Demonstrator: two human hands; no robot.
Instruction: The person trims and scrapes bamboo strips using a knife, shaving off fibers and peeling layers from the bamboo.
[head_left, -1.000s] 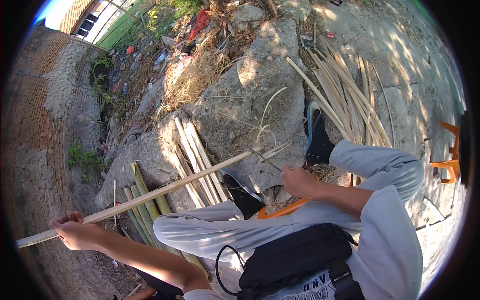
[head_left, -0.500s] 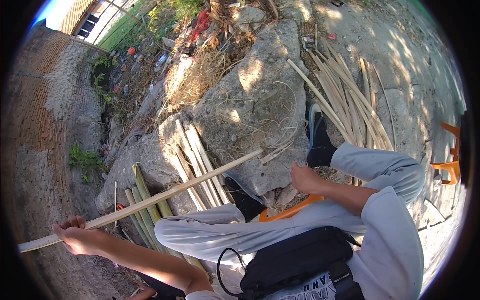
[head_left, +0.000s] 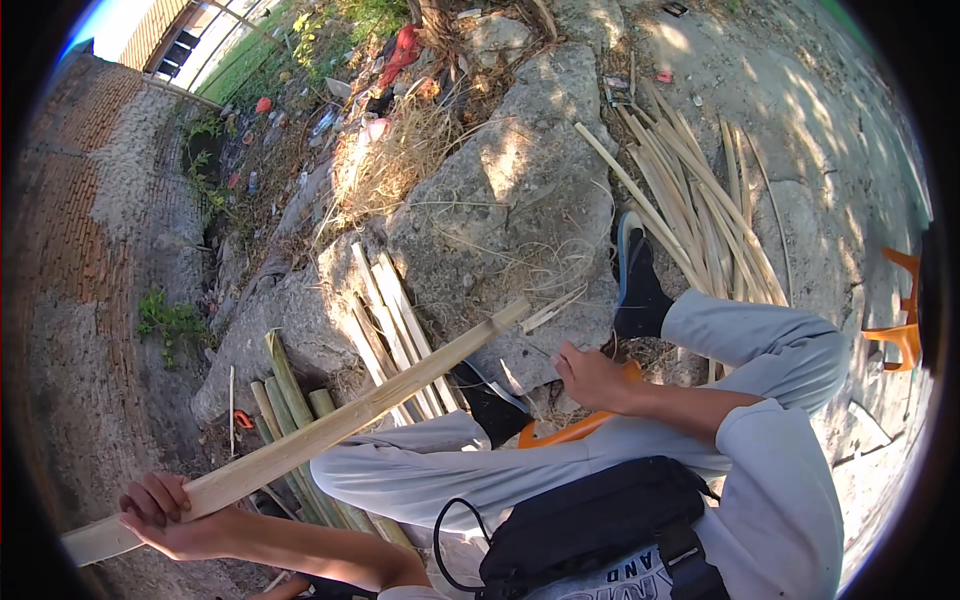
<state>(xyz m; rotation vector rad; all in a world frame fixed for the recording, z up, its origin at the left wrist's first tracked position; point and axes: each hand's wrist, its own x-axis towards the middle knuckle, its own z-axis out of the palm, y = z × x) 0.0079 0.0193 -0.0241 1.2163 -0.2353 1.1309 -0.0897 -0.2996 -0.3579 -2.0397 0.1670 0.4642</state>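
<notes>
My left hand point(head_left: 165, 518) grips a long pale split-bamboo strip point(head_left: 350, 420) near its lower-left end. The strip slants up to the right across my knee, its far end above the stone slab. My right hand point(head_left: 592, 380) is closed, close to my right shin and a little right of the strip's far end. Whatever it holds is too thin and dark to make out. A small pale sliver point(head_left: 510, 378) shows between that hand and my left shoe point(head_left: 490, 405).
Split strips point(head_left: 400, 325) lean by my left foot, beside green bamboo poles point(head_left: 290, 390). A larger pile of strips point(head_left: 700, 200) lies beyond my right shoe point(head_left: 640, 280). Shavings litter the stone slab point(head_left: 480, 240). A brick wall point(head_left: 90, 220) stands left; an orange chair part point(head_left: 900, 310) is at right.
My left hand has lowered and shifted slightly right, turning the strip so its broad face shows. My right hand has moved a little left and down. Curled shavings above the slab have dropped lower.
</notes>
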